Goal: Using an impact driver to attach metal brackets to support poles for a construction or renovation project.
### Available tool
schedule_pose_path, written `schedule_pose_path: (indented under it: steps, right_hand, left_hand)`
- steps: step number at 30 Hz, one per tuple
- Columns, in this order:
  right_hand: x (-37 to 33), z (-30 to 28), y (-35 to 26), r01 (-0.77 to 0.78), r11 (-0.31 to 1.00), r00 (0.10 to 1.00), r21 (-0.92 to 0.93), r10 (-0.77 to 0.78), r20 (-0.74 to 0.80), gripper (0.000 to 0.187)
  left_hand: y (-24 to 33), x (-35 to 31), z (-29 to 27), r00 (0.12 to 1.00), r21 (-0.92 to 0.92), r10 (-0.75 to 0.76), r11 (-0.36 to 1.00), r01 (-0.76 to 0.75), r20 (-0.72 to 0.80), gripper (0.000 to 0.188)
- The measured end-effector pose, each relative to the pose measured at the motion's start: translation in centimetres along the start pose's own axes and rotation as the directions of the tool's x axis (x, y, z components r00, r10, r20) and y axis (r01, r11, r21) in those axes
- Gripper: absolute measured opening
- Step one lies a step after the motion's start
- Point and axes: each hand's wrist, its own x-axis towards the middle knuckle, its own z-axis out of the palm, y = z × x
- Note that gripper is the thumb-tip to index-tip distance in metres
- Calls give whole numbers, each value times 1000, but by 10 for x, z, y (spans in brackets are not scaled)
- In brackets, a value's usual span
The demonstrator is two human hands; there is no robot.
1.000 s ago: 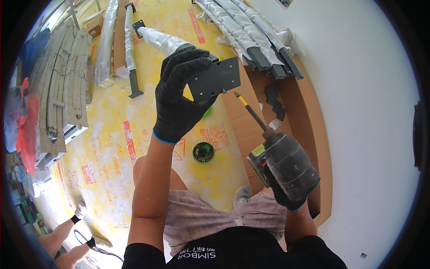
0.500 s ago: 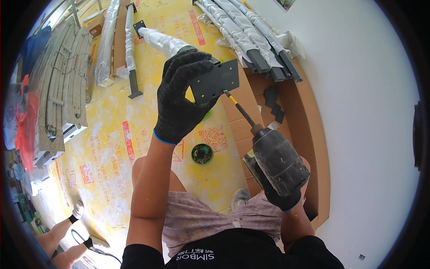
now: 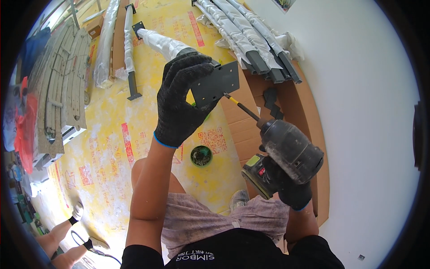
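Yellow floor sheeting (image 3: 107, 179) lies beneath. Lower right, the right hand (image 3: 293, 193) grasps a power driver (image 3: 292, 150), its bit (image 3: 244, 109) reaching the lower edge of the dark plate (image 3: 220, 83), mid-frame; best held square, pressed steadily. The left hand (image 3: 182, 101) clasps the plate and wrapped post (image 3: 162, 43), stretching upper left.

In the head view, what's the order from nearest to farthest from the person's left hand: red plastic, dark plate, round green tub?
1. Dark plate: held at the left hand.
2. Round green tub: lower in the picture.
3. Red plastic: far left.
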Motion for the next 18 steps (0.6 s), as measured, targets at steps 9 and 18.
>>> schedule_pose_path:
  steps: [9, 18]
  right_hand:
    - [15, -23, -23, 268, 776, 961, -571, -175, 213, 45]
    - [20, -27, -10, 293, 801, 951, -522, -189, 244, 45]
  left_hand:
    - [6, 1, 4, 999, 27, -46, 999, 45, 11, 60]
    - [1, -5, 13, 991, -79, -131, 988, 131, 7, 64]
